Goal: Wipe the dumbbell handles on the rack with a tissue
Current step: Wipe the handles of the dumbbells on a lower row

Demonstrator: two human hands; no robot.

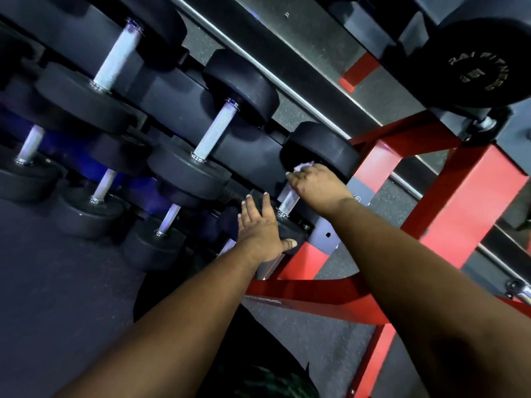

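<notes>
Black round-headed dumbbells with knurled silver handles lie in rows on a red rack (373, 179). My right hand (316, 182) grips the top of the rightmost dumbbell's handle (288, 198), with a white tissue (301, 167) bunched under its fingers against the far head (321, 150). My left hand (260, 229) rests flat, fingers straight, on that dumbbell's near head (290, 229), thumb along its front edge. The handle's lower part shows between the two hands.
To the left lie neighbouring dumbbells, one handle (215, 130) in the same row and another (117, 57) further left, with a lower tier (103, 185) beneath. A large black weight (479, 67) sits on the upper right. Red frame bars (324, 300) cross below my arms, above dark floor.
</notes>
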